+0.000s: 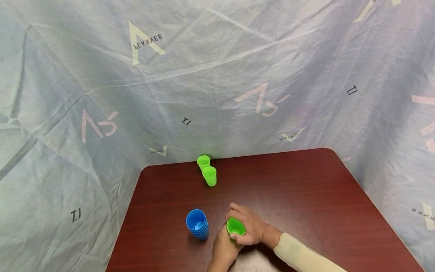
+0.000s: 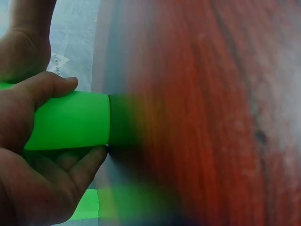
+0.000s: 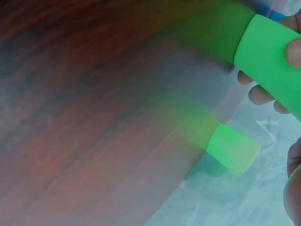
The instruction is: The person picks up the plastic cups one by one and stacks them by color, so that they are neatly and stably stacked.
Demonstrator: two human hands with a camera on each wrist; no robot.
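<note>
In front of me a green cup (image 1: pixel 236 226) stands on the table with its mouth up. My left hand (image 1: pixel 225 244) grips its side; the left wrist view shows thumb and fingers on opposite sides of the green wall (image 2: pixel 70 121), fingertips near the base. Around the rim curls my right hand (image 1: pixel 252 225), its thumb on the near side and its fingers on the far side. Just left of my hands is a stack of nested blue cups (image 1: pixel 197 223). The lower part of the green cup is hidden by the hands in the head view.
Two more green cups stand upright toward the back edge, one (image 1: pixel 209 176) in front of the other (image 1: pixel 203 162). The dark red-brown table (image 1: pixel 289 185) is glossy. Grey printed cloth (image 1: pixel 217 94) hangs behind it and at both sides.
</note>
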